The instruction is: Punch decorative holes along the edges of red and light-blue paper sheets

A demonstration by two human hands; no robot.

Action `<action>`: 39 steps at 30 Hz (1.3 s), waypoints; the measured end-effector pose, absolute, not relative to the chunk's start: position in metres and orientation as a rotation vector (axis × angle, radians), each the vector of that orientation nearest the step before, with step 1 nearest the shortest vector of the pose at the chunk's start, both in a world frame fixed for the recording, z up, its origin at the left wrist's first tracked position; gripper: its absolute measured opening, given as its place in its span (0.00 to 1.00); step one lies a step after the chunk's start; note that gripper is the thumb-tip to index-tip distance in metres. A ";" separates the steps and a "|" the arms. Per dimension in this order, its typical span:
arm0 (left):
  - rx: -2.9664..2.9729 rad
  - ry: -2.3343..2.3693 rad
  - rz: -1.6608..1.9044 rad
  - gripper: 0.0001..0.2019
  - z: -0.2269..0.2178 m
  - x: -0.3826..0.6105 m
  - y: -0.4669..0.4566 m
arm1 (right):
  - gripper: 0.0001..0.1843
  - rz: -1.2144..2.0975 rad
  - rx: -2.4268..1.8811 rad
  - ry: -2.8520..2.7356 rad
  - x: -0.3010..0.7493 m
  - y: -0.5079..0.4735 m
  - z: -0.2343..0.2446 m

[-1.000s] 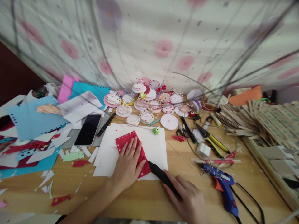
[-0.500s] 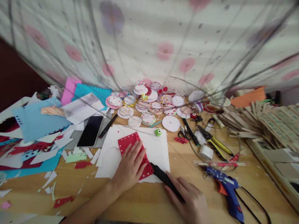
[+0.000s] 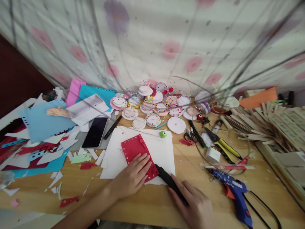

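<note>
A red sheet (image 3: 133,147) with small holes along its edges lies on white paper (image 3: 162,150). My left hand (image 3: 133,175) rests flat on the sheet's lower part, fingers stretched out. My right hand (image 3: 194,203) is wrapped around a long black hole punch (image 3: 172,184), whose front end meets the sheet's lower right edge. That end is small and dark, so I cannot tell whether its jaws are closed. A green round piece with an eye-like spot (image 3: 163,134) sits on the white paper.
Many decorated paper discs (image 3: 153,119) lie at the back. On the left are a phone (image 3: 95,133), a black marker (image 3: 112,128) and paper scraps. A blue glue gun (image 3: 238,194), yellow-black pliers (image 3: 224,146), scissors (image 3: 190,136) and wooden sticks (image 3: 252,122) are on the right.
My left hand has slid down the red sheet, uncovering more of its upper part. The right hand still grips the hole punch at nearly the same spot. The whole view has shifted slightly.
</note>
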State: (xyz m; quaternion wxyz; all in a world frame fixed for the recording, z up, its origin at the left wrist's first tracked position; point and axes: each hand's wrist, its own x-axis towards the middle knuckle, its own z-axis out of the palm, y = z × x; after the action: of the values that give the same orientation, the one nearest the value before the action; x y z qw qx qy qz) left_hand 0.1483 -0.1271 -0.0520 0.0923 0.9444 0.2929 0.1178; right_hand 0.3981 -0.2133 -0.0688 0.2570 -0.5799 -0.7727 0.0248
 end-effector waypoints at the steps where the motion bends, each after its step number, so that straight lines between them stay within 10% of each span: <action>1: 2.806 0.874 0.334 0.23 -0.052 0.148 -0.127 | 0.20 0.050 -1.578 -2.097 0.398 -0.214 -0.069; 39: 2.783 0.833 0.345 0.25 -0.054 0.145 -0.127 | 0.20 0.083 -1.570 -2.121 0.400 -0.211 -0.073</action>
State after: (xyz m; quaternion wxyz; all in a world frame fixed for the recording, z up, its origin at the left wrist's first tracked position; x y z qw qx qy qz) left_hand 0.1453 -0.1270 -0.0544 0.1079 0.9458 0.2831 0.1172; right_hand 0.3995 -0.2111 -0.0734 0.2483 -0.5761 -0.7782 0.0305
